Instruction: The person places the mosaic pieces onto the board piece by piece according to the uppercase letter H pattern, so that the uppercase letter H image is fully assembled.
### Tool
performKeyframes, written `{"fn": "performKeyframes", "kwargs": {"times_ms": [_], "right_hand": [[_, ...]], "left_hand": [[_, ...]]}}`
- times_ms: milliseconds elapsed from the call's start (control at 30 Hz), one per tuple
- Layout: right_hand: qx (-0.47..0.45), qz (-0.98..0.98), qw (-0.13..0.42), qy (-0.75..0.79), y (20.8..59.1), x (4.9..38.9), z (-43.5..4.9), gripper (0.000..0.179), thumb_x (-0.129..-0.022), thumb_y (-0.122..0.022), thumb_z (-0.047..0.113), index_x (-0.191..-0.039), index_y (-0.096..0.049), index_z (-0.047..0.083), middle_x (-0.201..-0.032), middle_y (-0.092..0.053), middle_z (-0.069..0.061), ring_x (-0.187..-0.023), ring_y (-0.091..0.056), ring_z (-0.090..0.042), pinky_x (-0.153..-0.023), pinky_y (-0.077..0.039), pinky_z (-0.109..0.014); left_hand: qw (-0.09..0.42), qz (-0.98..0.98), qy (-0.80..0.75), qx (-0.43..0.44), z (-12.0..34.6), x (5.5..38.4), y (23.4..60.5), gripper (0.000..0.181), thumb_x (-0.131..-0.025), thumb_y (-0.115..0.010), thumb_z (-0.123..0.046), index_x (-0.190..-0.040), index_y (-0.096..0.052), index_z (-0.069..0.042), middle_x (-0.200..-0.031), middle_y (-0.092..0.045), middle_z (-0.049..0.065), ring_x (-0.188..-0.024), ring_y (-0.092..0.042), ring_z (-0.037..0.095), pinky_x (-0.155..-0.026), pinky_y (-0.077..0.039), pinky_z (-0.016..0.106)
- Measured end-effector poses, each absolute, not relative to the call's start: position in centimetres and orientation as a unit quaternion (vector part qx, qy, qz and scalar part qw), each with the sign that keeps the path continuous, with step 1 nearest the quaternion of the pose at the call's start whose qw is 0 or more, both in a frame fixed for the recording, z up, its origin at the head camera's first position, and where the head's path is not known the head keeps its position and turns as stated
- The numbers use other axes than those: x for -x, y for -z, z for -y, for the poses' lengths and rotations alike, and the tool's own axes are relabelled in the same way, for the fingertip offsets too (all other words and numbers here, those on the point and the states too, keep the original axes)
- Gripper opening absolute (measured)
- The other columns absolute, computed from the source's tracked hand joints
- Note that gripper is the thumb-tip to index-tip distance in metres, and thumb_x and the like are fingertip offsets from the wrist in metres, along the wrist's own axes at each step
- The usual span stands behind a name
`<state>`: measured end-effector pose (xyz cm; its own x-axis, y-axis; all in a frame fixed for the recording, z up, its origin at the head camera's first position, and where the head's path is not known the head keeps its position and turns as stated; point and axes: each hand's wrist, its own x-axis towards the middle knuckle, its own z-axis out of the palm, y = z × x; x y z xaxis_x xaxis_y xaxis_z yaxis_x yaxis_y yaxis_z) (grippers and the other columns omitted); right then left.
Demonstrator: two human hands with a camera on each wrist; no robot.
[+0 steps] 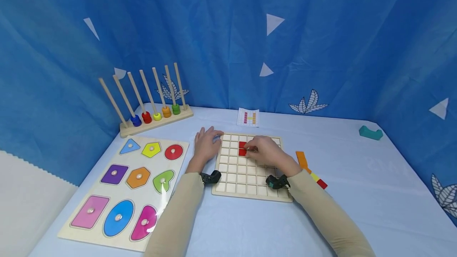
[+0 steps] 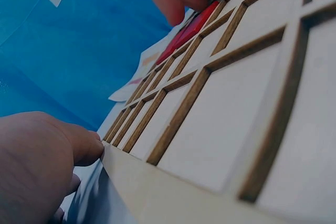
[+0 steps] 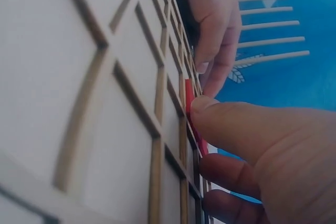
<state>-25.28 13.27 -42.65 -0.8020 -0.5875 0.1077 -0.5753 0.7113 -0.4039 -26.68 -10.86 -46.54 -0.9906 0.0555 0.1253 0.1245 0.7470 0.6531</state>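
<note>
The red piece (image 1: 242, 152) looks flat and bright; it lies on the grid board (image 1: 232, 178), at nine o'clock from your right hand (image 1: 265, 150); your thumb touches it, but whether you pinch, I cannot tell. Your left hand (image 1: 206, 144), fingers spread, touches the board's ten-o'clock corner.

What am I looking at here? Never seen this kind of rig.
No robot: a person's bare left hand and right hand. The wide picture comes from a head camera; the close-ups from the left wrist camera and right wrist camera. On the table sit a gridded board, a shape puzzle, a peg rack, a printed card, loose coloured pieces and a teal block. The left hand touches the board's corner. The right hand touches red pieces in the grid; whether gripped, I can't tell.
</note>
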Motion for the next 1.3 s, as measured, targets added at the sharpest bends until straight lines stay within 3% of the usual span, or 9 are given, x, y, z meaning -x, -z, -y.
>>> {"fn": "performKeyframes", "kwargs": {"times_ms": [500, 867, 1067, 1300], "right_hand": [[0.304, -0.927, 0.011, 0.218, 41.9, 24.9, -14.2, 0.026, -0.092, -0.076, 0.019, -0.115, -0.077, 0.007, -0.094, -0.072, -0.004, -0.078, -0.059, -0.012, -0.072, -0.053, -0.030], [0.244, -0.952, 0.000, 0.183, 40.1, 22.7, -20.7, 0.030, -0.089, -0.078, 0.017, -0.115, -0.075, 0.003, -0.094, -0.071, -0.007, -0.084, -0.062, -0.019, -0.073, -0.056, -0.034], [0.177, -0.971, 0.012, 0.162, 39.8, 20.7, -24.2, 0.033, -0.087, -0.080, 0.019, -0.117, -0.075, 0.004, -0.088, -0.067, -0.003, -0.081, -0.057, -0.018, -0.065, -0.053, -0.026], [0.150, -0.978, 0.004, 0.144, 40.3, 18.6, -26.7, 0.031, -0.083, -0.083, 0.018, -0.111, -0.077, 0.005, -0.089, -0.069, -0.003, -0.083, -0.060, -0.018, -0.071, -0.056, -0.032]], "left_hand": [[0.047, 0.934, 0.352, 0.047, 10.9, 26.8, 46.5, 0.036, -0.099, -0.053, -0.017, -0.131, -0.069, -0.014, -0.160, -0.043, 0.019, -0.156, -0.017, 0.048, -0.127, -0.011, 0.063], [0.046, 0.932, 0.356, 0.048, 10.9, 26.7, 46.6, 0.035, -0.099, -0.054, -0.016, -0.131, -0.069, -0.014, -0.160, -0.042, 0.020, -0.156, -0.018, 0.048, -0.127, -0.010, 0.063], [0.042, 0.931, 0.358, 0.050, 10.8, 26.5, 46.6, 0.036, -0.099, -0.054, -0.017, -0.132, -0.068, -0.014, -0.160, -0.042, 0.020, -0.156, -0.017, 0.048, -0.128, -0.009, 0.062], [0.045, 0.934, 0.351, 0.053, 11.0, 26.8, 46.5, 0.036, -0.100, -0.053, -0.017, -0.132, -0.068, -0.014, -0.160, -0.042, 0.020, -0.156, -0.017, 0.048, -0.128, -0.010, 0.062]]}}
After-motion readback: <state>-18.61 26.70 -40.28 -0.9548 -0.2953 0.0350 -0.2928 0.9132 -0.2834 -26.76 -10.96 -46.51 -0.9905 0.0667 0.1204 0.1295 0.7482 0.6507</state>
